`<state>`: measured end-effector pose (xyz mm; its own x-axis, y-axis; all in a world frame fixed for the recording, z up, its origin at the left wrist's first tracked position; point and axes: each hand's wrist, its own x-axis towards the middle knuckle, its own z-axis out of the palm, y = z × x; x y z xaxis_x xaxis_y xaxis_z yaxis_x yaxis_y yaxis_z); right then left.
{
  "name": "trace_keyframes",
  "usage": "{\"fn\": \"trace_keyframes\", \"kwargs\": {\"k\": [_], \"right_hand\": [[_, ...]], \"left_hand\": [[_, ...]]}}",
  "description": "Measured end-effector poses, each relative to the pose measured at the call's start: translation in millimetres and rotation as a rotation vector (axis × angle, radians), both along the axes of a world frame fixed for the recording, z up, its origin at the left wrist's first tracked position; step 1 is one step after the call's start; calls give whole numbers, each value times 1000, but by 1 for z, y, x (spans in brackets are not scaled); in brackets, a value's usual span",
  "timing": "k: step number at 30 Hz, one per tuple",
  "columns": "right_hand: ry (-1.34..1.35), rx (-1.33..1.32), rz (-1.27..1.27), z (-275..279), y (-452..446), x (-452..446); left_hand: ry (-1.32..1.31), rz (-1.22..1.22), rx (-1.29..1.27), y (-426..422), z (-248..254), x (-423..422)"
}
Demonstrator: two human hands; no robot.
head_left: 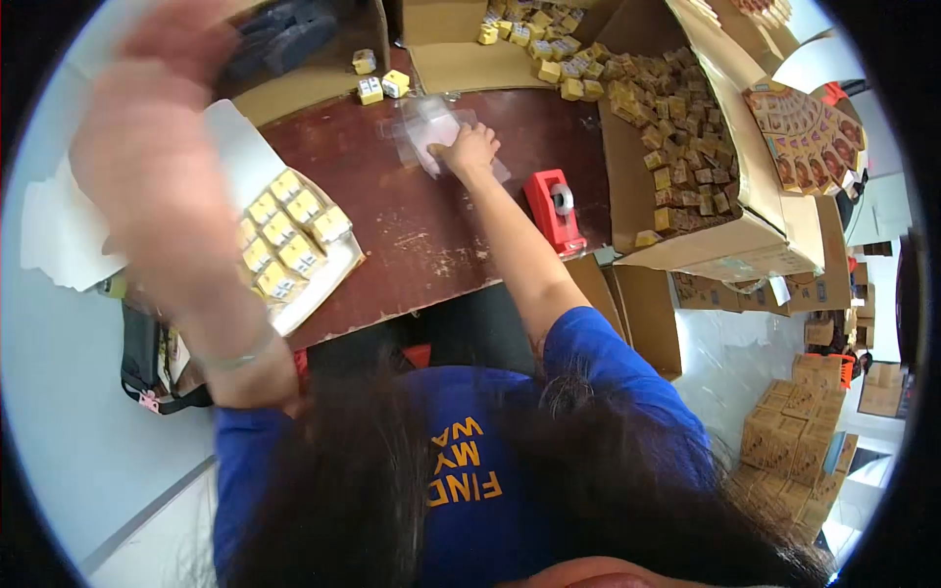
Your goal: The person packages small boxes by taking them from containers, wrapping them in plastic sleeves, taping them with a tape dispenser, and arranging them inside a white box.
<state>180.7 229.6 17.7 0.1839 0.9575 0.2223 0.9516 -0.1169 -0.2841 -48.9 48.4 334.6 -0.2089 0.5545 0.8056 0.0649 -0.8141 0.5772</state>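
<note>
My right hand (472,149) reaches over the dark red tabletop, its thumb and fingers apart. It touches the edge of some clear plastic sheets or bags (427,127) that lie in a loose pile. Close to the camera on the left, my left hand (147,157) is raised and smeared by motion, so its fingers cannot be made out. Below and beside it, a white open tray (312,296) bears several small yellow-and-white boxes (279,229) in rows. The left arm hides part of this tray.
A red tape dispenser (555,211) stands right of my right forearm. Large cardboard boxes (706,257) hold many small yellow boxes (676,127) at the right and back. A few loose small boxes (370,90) sit at the far edge. A black bag (142,353) is at left.
</note>
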Motion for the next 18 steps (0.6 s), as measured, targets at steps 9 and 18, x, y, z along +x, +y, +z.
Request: {"fn": "trace_keyframes", "kwargs": {"k": [9,18], "right_hand": [[550,126,121,19,-34,35],[1306,-320,314,44,-253,21]], "left_hand": [[7,-381,-1122,-77,-241,39],[-563,-939,-1271,-75,-275,63]]}}
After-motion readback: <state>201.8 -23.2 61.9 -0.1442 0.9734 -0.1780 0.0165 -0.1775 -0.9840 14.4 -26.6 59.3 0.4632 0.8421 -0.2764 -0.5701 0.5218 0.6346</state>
